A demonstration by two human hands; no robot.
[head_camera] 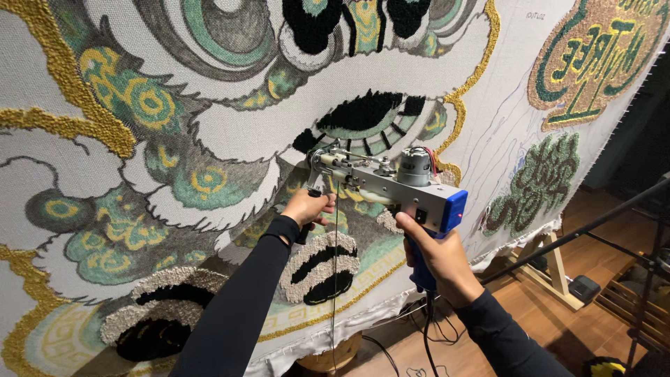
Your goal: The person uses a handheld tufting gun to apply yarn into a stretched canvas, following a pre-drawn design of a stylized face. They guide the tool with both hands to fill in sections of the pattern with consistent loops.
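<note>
A grey metal tufting gun [388,183] with a blue rear end and a small motor on top points at a large stretched tufting cloth [174,139]. My right hand [436,251] is shut on the gun's blue pistol grip. My left hand [307,206] grips the gun's black front handle, close to the cloth. The gun's tip sits against the cloth just below a black and green tufted patch [370,115]. A thin dark yarn strand [335,279] hangs down from the gun. Tufted areas on the cloth are white, grey, green, gold and black.
A wooden frame foot [551,269] stands on the wooden floor at lower right. A dark metal stand pole [593,225] crosses the right side. A power cable [427,342] drops from the gun to the floor. A wooden crate [638,300] sits at far right.
</note>
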